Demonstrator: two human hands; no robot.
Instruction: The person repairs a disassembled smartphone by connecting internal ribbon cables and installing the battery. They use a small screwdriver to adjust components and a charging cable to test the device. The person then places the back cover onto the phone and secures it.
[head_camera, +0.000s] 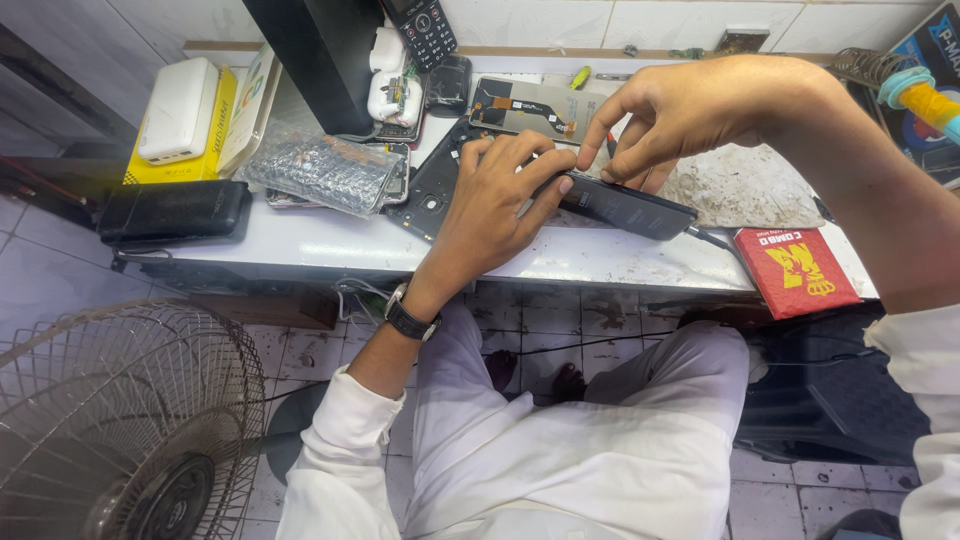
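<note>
Here we find the dark phone (625, 205) lying flat on the white workbench (330, 248), near its front edge, its long axis running from upper left down to lower right. Our left hand (495, 195) lies across the phone's left end, fingers together and pressed flat on it, pinning it down. Our right hand (665, 115) sits just above the phone's upper edge, thumb and forefinger pinched on a small tool, its tip hidden behind the fingers. The phone's right end is uncovered, with a cable (712, 240) leaving it. Both hands touch or nearly touch the phone; the left is on it.
</note>
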